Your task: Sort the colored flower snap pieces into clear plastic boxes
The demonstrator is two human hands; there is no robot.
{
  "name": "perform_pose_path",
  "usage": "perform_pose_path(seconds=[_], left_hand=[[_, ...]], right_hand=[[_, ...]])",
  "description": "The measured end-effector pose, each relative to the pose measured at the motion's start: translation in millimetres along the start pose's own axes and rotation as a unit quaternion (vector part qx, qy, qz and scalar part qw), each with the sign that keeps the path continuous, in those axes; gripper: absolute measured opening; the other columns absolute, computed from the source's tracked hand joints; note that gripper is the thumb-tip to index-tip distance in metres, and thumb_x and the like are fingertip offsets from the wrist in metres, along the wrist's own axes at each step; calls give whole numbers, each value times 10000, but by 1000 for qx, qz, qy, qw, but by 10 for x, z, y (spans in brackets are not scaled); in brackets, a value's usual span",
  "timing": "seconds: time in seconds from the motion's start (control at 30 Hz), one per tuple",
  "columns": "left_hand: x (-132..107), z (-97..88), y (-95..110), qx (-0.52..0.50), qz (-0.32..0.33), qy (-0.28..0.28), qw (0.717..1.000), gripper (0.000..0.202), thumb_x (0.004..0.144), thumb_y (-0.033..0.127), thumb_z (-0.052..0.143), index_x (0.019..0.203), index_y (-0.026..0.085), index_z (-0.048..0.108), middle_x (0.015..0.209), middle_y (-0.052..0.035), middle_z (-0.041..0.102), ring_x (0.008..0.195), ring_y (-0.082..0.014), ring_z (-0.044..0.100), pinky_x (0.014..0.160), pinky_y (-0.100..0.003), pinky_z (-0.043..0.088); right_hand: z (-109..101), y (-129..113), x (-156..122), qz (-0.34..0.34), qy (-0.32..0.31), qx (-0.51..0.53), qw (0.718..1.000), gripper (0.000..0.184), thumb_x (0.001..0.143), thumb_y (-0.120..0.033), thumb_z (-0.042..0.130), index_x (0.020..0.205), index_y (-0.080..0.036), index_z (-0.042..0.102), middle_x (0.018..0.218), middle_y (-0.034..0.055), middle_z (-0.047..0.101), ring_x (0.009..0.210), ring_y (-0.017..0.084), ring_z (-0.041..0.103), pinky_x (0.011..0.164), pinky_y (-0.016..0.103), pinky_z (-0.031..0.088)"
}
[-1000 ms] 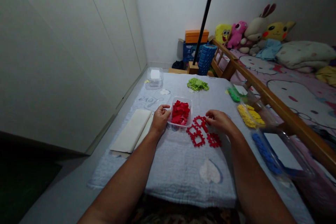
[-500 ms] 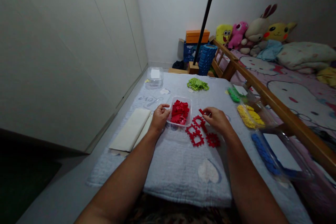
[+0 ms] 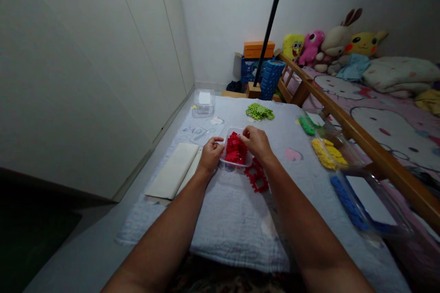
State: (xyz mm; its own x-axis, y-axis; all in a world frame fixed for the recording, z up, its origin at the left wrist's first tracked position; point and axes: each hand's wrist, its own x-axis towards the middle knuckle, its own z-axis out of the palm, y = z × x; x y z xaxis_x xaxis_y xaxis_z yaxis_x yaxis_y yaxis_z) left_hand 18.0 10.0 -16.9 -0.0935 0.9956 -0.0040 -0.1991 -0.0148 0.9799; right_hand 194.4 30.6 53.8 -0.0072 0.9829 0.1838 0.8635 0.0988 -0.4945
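a clear plastic tub (image 3: 236, 165) of red interlocking blocks (image 3: 235, 150) sits on the cloth-covered worktop (image 3: 233, 219). the left hand (image 3: 209, 154) curls its fingers against the tub's left side; whether they grip it is unclear. the right hand (image 3: 257, 142) reaches over the right rim, fingers narrow at the blocks; i cannot tell if they hold one. toothed red frames (image 3: 255, 175) lie just beside the tub.

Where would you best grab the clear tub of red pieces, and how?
The tub is probably best held by its left and right walls, just under the rim, coming from both sides: it stands upright and open-topped, with red pieces heaped inside, so gripping from above looks awkward. The left hand is at its left edge.
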Motion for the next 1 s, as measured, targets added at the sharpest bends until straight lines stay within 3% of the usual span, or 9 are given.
perform_pose_path(seconds=[0.13,0.27,0.43,0.53,0.7,0.87,1.0], left_hand=[[-4,-5,11,8,-10,2,1000,356,661,344,742,968,189,651,551,97,461,497,-98,385,524,-223,265],[6,-15,-10,8,-5,6,1000,362,668,349,740,979,186,656,556,100,450,500,-98,386,528,-221,276],[1,-2,-4,8,-2,3,1000,365,664,368,736,969,189,645,539,105,441,488,-98,373,522,-229,269],[-22,12,30,7,0,1,1000,371,664,372,731,971,190,630,538,103,458,489,-99,378,523,-230,270],[-45,17,53,12,0,2,1000,369,661,371,730,966,190,629,543,102,461,492,-98,386,526,-228,273],[-31,9,38,12,-2,3,1000,372,658,368,735,968,189,634,547,98,465,495,-98,393,524,-231,272],[-31,17,46,3,-5,1,1000,382,652,371,732,972,190,627,539,106,453,486,-100,384,515,-233,269]], right_hand=[[-80,247,-40,-9,9,56,998,126,911,-311,674,830,-223,714,832,38,767,752,174,648,719,275,444],[-280,611,-191,12,2,36,999,83,886,-270,676,829,-221,712,841,33,769,753,173,649,730,277,448],[-364,898,-462,56,-120,-24,991,53,823,-179,723,862,-216,717,817,29,758,742,170,654,659,260,407],[-292,928,-584,84,-158,-38,983,83,832,-179,735,904,-214,717,826,33,756,723,174,648,621,260,386],[-215,922,-646,74,-140,-26,987,157,810,-116,737,924,-220,709,834,26,750,740,174,653,625,256,385],[-331,923,-598,76,-124,30,989,100,806,-116,713,833,-211,695,771,18,736,684,150,631,605,245,402],[-438,857,-510,36,-94,106,989,39,801,-210,712,832,-220,690,737,3,730,681,153,645,627,246,448]])
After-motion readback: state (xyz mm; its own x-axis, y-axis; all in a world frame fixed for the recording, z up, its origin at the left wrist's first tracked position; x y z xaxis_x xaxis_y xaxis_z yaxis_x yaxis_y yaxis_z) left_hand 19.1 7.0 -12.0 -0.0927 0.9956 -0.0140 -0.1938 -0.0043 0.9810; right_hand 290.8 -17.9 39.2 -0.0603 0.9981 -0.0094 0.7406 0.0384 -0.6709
